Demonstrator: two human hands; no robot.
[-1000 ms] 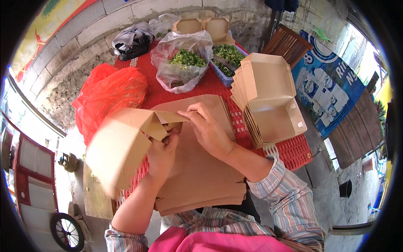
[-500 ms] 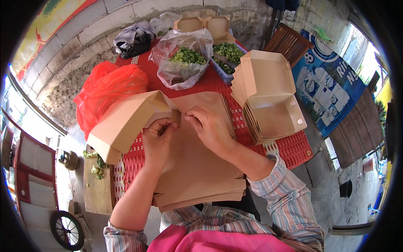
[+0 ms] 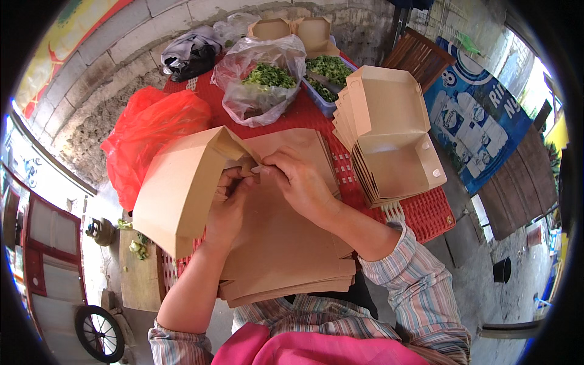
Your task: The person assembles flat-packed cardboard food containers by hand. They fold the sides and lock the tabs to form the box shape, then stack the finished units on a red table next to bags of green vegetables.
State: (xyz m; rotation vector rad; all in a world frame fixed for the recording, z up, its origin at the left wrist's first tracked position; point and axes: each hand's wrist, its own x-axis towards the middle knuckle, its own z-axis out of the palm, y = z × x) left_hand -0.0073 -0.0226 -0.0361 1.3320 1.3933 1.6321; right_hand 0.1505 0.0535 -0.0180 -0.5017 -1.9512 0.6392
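Observation:
A brown cardboard food box (image 3: 179,182), partly folded, is held tilted on the left side above a stack of flat cardboard blanks (image 3: 280,243). My left hand (image 3: 231,198) grips the box's near corner, fingers curled round its edge. My right hand (image 3: 295,182) pinches a flap at that same corner, its fingertips almost meeting the left ones. The tab between the fingers is mostly hidden. On the right stands a nested stack of folded open boxes (image 3: 395,134), lids raised.
Behind my hands are a clear plastic bag of chopped greens (image 3: 267,76) and a blue tub of greens (image 3: 328,76) with a knife. A red plastic bag (image 3: 155,134) lies at left, near a wooden board (image 3: 140,274). Everything rests around a red woven table (image 3: 426,216).
The box has tipped, its near lower end swinging down and to the right. My right fingers have come in to the corner flap beside my left fingers.

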